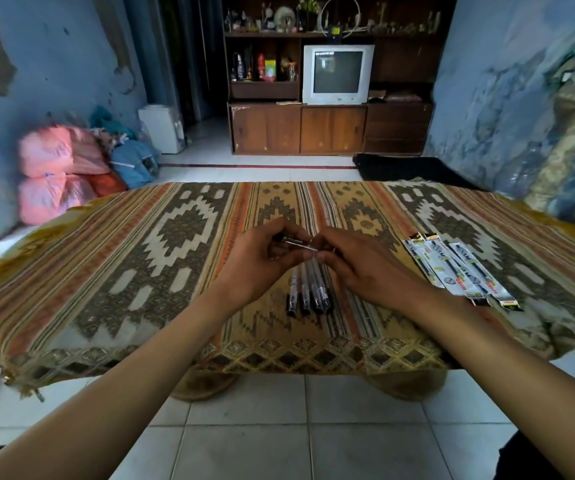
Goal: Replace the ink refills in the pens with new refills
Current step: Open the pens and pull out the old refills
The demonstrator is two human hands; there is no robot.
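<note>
Above the middle of the cloth-covered table, my left hand (265, 258) grips a black pen (291, 241) that lies roughly level. My right hand (355, 261) pinches the pen's thin metal tip end (313, 249) with thumb and fingers. Just below the hands, several more pens (308, 292) lie side by side on the cloth, dark caps toward me. Several packets of new refills (459, 270) lie fanned out on the table to the right of my right forearm.
A patterned woven cloth (147, 258) covers the low table, whose front edge hangs over a tiled floor (279, 438). Beyond stand a wooden cabinet with a television (337, 73), pink and blue sacks (57, 168) at left, and a dark mat (410, 168) at right.
</note>
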